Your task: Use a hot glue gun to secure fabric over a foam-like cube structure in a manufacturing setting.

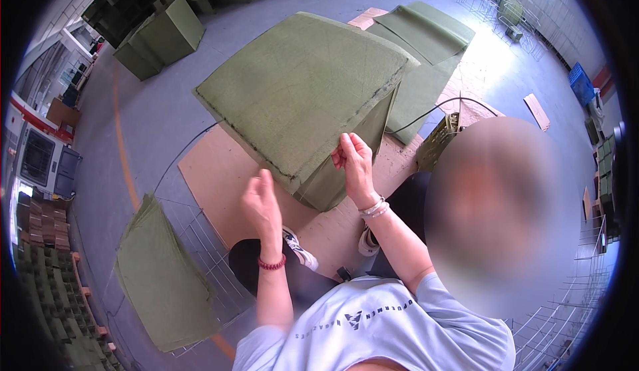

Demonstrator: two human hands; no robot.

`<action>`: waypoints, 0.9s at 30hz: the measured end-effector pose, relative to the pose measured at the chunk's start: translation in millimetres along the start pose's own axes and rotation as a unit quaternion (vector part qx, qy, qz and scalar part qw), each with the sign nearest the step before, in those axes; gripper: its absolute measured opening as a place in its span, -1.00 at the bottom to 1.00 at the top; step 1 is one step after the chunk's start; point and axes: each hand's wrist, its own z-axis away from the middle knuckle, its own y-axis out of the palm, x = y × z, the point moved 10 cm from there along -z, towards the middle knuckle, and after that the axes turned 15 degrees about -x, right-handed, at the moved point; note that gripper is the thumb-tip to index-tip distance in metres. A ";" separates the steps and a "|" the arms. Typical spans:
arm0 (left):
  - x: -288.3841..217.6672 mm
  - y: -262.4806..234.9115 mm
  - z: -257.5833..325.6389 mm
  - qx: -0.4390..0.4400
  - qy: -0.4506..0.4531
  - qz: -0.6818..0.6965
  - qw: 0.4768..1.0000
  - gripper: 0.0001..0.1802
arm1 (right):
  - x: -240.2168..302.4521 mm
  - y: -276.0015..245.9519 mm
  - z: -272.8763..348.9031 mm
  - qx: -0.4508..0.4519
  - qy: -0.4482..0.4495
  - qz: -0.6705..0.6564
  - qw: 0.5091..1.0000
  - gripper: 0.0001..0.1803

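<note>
While my right hand [351, 157] pinches the near edge of the big green fabric-covered box [299, 91], fingers clamped on the cloth, my left hand [261, 201] hovers at seven o'clock of it, fingers loosely together, holding nothing. Box sits on cardboard sheets [213, 171] on the floor; a flat green panel [163, 284] lies at eight o'clock.

A large round blurred patch [502, 214] covers the right of the picture, hiding whatever lies behind it. The olive-green fabric-covered box [299, 91] conceals the left hand's [261, 201] fingertips at its lower edge. The right hand's [353, 158] pinch on the fabric is too small to judge.
</note>
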 end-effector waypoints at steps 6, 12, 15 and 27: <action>-80.4 45.0 -66.9 0.068 0.241 0.035 0.967 -0.43 | -4.3 -2.6 11.8 -0.033 0.015 -0.038 0.999 -0.74; -29.6 111.9 -81.3 0.186 0.288 -0.218 0.914 -0.11 | -11.3 0.4 9.6 -0.050 0.014 0.004 0.999 -0.75; -22.0 114.0 -85.8 0.193 0.267 -0.252 0.910 -0.12 | -11.5 5.5 5.4 -0.059 0.010 -0.012 0.998 -0.75; -28.5 142.3 -210.1 0.138 0.353 -0.266 0.886 -0.20 | 2.1 4.8 29.8 -0.011 0.006 -0.009 1.000 -0.68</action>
